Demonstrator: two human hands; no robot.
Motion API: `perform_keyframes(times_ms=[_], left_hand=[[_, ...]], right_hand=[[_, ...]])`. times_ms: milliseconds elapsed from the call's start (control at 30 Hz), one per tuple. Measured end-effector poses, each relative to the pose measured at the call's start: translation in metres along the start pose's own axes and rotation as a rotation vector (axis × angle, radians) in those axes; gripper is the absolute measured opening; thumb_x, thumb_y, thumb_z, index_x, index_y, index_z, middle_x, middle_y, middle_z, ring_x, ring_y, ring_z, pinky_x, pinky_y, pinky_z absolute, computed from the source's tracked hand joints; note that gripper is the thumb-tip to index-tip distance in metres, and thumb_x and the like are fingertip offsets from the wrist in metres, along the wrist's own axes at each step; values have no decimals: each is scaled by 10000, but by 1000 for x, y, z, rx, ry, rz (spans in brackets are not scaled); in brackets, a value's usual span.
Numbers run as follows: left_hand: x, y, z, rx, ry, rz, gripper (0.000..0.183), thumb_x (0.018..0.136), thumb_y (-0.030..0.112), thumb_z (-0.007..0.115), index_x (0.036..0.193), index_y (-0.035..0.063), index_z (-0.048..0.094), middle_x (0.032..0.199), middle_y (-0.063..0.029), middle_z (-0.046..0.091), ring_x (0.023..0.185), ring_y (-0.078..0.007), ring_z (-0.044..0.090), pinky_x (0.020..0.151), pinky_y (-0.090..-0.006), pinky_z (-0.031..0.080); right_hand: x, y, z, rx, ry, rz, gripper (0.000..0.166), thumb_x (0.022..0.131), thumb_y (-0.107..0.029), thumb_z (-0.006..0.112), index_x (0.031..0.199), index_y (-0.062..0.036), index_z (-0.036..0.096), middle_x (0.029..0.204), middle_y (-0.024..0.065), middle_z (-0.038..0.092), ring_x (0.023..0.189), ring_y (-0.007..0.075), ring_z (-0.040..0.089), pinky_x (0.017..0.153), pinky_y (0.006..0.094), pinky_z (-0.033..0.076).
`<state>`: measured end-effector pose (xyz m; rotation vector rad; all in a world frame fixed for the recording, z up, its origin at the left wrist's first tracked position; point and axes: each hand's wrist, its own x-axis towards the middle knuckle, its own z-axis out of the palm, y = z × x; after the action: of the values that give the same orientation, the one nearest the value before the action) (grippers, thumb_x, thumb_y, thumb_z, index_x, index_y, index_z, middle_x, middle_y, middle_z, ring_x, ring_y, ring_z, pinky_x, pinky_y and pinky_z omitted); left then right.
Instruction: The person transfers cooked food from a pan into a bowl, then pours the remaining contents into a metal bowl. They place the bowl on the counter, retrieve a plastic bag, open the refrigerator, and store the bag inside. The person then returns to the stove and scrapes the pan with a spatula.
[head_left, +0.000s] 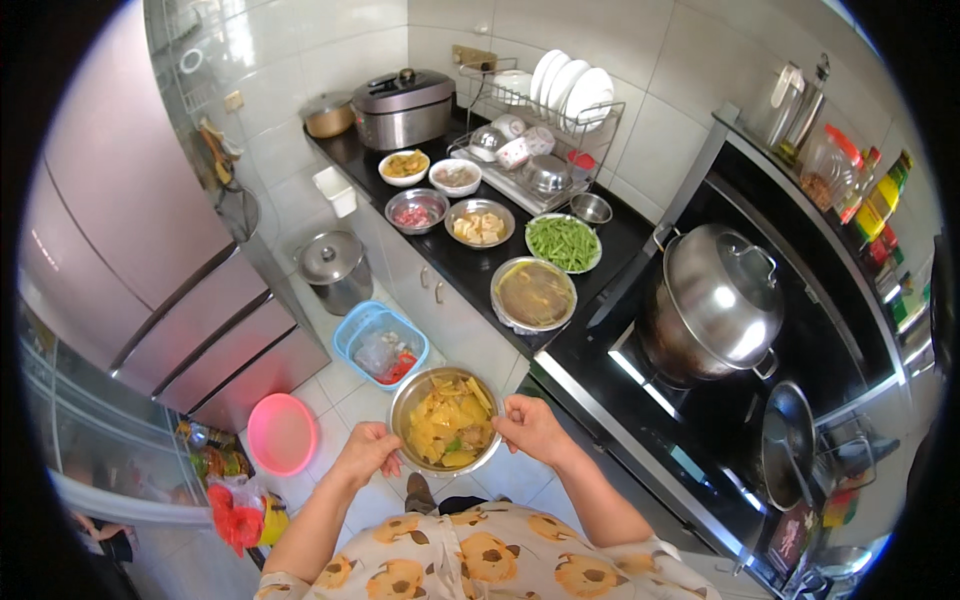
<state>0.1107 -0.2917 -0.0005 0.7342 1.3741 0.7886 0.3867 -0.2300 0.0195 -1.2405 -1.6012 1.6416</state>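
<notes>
Between my two hands is a stainless steel bowl (401, 397), held out in front of my body above the floor. Yellow slices of cooked food (442, 420), with some brown pieces and a bit of green, fill it. My left hand (369, 451) pinches the bowl's rim on the left side. On the opposite side, my right hand (530, 427) grips the rim between thumb and fingers. The bowl looks roughly level.
A black counter (480, 281) carries several filled bowls, a plate of green beans (564, 243), a pressure cooker (405, 109) and a dish rack (540, 135). A lidded pot (712, 300) and a wok (787, 442) stand rightward. A blue basket (352, 322) and pink basin (283, 435) are on the floor.
</notes>
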Motion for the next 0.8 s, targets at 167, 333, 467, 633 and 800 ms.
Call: perform_keyframes(times_ms=[167, 333, 467, 633, 800], left_hand=[[39, 56, -28, -25, -62, 96, 119, 797, 71, 554, 725, -21, 575, 585, -94, 593, 426, -158, 588, 339, -227, 417], [76, 90, -49, -60, -56, 144, 118, 799, 66, 538, 740, -26, 582, 570, -85, 588, 405, -153, 572, 343, -220, 419], [95, 107, -50, -87, 21, 145, 126, 796, 79, 537, 728, -21, 574, 555, -80, 578, 386, -157, 557, 334, -232, 414], [118, 117, -41, -155, 163, 119, 119, 781, 70, 530, 713, -21, 564, 569, -85, 572, 375, -170, 551, 329, -244, 410], [140, 143, -21, -135, 252, 101, 119, 765, 70, 531, 683, -10, 565, 573, -91, 574, 361, -179, 541, 325, -254, 409]], right_hand=[[42, -36, -6, 84, 37, 4, 269, 914, -235, 537, 749, -22, 543, 598, 22, 572, 469, 69, 495, 440, 228, 388], [111, -41, -93, -92, 522, -31, 215, 893, -181, 512, 846, -4, 624, 647, 58, 620, 485, 113, 563, 466, 251, 444], [201, -7, -214, -738, 1011, -9, 198, 830, -67, 511, 975, -54, 645, 849, 164, 660, 727, 325, 638, 673, 404, 504], [293, 10, -298, -734, 1003, 294, 505, 771, -19, 528, 1254, -165, 540, 1147, 198, 587, 1088, 349, 551, 918, 417, 438], [352, 57, -357, -823, 820, 390, 432, 851, -9, 469, 1237, -186, 549, 1182, 164, 578, 1102, 329, 545, 907, 428, 438]])
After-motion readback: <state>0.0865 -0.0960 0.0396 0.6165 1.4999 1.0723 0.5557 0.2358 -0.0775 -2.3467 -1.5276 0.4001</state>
